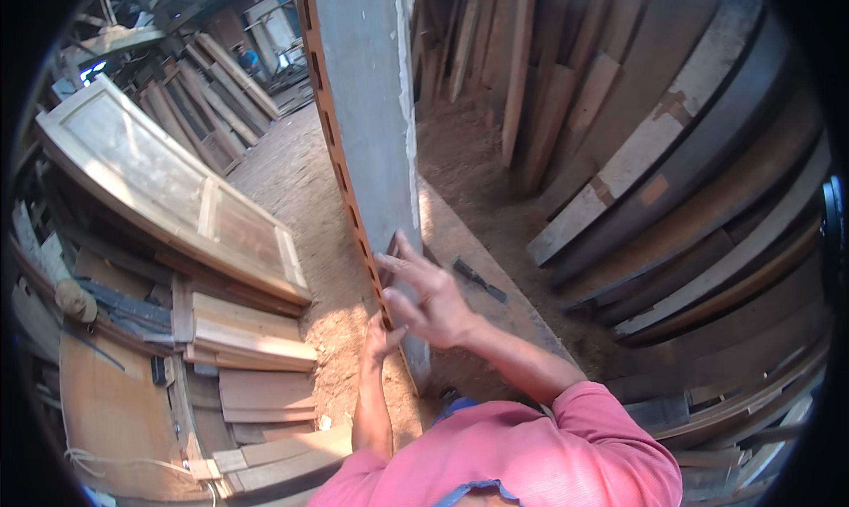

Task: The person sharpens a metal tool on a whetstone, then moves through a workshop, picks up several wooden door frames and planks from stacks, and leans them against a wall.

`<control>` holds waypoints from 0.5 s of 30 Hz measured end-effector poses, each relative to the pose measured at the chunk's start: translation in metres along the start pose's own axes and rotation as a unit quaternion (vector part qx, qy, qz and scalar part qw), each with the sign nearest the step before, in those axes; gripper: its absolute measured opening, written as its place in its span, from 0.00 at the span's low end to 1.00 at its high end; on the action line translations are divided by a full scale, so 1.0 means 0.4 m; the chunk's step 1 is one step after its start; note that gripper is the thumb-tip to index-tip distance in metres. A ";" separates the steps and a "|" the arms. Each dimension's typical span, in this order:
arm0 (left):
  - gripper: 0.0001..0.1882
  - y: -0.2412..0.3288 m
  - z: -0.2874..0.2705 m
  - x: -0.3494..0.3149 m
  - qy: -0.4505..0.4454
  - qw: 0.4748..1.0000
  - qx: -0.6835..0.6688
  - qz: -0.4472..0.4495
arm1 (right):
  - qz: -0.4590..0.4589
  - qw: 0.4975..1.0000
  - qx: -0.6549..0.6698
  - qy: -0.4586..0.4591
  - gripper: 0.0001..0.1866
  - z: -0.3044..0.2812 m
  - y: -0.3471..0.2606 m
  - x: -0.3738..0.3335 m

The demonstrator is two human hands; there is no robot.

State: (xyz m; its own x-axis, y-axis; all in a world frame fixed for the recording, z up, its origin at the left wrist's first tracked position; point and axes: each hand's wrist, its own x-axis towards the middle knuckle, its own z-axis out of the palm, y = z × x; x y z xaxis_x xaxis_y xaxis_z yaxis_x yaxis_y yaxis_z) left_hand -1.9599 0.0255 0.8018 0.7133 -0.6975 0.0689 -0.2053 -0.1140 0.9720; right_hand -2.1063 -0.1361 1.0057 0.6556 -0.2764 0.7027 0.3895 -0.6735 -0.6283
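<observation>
A tall upright wooden frame piece (367,109) stands in front of me, grey on its broad face and orange-brown along its left edge, which has several slots cut in it. My right hand (429,299) lies against the lower part of the broad face with its fingers spread. My left hand (380,341) grips the slotted left edge lower down, fingers wrapped around it. A dark chisel-like tool (480,280) lies on the plank just right of the frame piece.
A pale panelled door (168,197) leans on stacked boards (248,348) at the left. Many long planks (672,180) lean at the right. Sawdust covers the floor (301,180) between them. A person in blue (249,60) stands far back.
</observation>
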 end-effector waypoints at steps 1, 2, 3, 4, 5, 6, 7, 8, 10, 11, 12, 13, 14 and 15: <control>0.23 -0.045 -0.054 0.015 -0.050 0.998 -0.032 -0.004 | -0.022 0.999 0.021 -0.045 0.28 0.007 0.014 0.001; 0.23 -0.046 -0.056 0.030 -0.068 0.997 -0.028 -0.028 | 0.126 0.971 0.204 -0.028 0.23 -0.002 0.018 0.001; 0.22 -0.039 -0.069 0.034 -0.081 0.995 -0.021 -0.049 | 0.198 0.950 0.238 -0.042 0.20 -0.015 0.043 0.003; 0.22 -0.041 -0.079 0.034 -0.073 0.996 -0.022 -0.048 | 0.180 0.964 0.197 -0.019 0.19 -0.024 0.069 0.005; 0.23 -0.044 -0.088 0.037 -0.072 0.995 -0.038 -0.061 | 0.198 0.961 0.192 0.009 0.17 -0.029 0.088 0.009; 0.24 -0.049 -0.101 0.028 -0.068 0.993 -0.054 -0.077 | 0.210 0.956 0.204 0.008 0.17 -0.037 0.102 0.020; 0.24 -0.039 -0.089 0.027 -0.068 0.993 -0.059 -0.079 | 0.227 0.952 0.207 0.010 0.16 -0.058 0.122 0.030; 0.25 -0.027 -0.076 0.035 -0.056 0.994 -0.078 -0.050 | 0.219 0.955 0.202 0.018 0.16 -0.081 0.139 0.045; 0.26 -0.021 -0.076 0.035 -0.038 0.994 -0.099 -0.035 | 0.194 0.957 0.210 0.041 0.16 -0.103 0.150 0.083; 0.27 -0.024 -0.088 0.043 -0.051 0.992 -0.085 -0.073 | 0.200 0.956 0.207 0.057 0.14 -0.116 0.144 0.108; 0.28 -0.030 -0.092 0.042 -0.068 0.989 -0.071 -0.112 | 0.196 0.955 0.212 0.066 0.16 -0.127 0.139 0.132; 0.28 -0.029 -0.090 0.047 -0.066 0.988 -0.071 -0.122 | 0.170 0.963 0.193 0.082 0.19 -0.133 0.142 0.159; 0.28 -0.029 -0.081 0.049 -0.062 0.990 -0.069 -0.109 | 0.149 0.971 0.170 0.082 0.25 -0.137 0.134 0.179; 0.27 -0.026 -0.077 0.052 -0.056 0.992 -0.067 -0.091 | 0.121 0.978 0.146 0.083 0.30 -0.139 0.115 0.202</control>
State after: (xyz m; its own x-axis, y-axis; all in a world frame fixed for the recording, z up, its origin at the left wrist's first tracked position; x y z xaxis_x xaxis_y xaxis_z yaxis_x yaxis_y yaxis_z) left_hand -1.9223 0.0338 0.7999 0.6498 -0.7493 -0.1278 0.0159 -0.1548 0.9878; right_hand -2.0713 -0.2275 1.0521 0.6468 -0.5267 0.5516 0.4210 -0.3565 -0.8341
